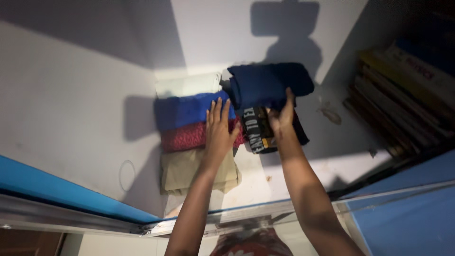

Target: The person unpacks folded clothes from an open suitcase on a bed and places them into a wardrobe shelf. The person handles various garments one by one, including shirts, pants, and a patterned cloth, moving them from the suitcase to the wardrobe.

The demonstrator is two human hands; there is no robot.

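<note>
under right hand [280,118], seemingly black printed garment [258,130]

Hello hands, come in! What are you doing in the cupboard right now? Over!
Left hand flat on red folded cloth. Right hand gripping dark blue folded garment atop black printed one. Books stacked off right, apart.

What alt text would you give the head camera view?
Looking down into a white cupboard, a person's left hand rests flat on a row of folded clothes while the right hand grips a dark blue folded garment. Books are stacked at right.
</note>
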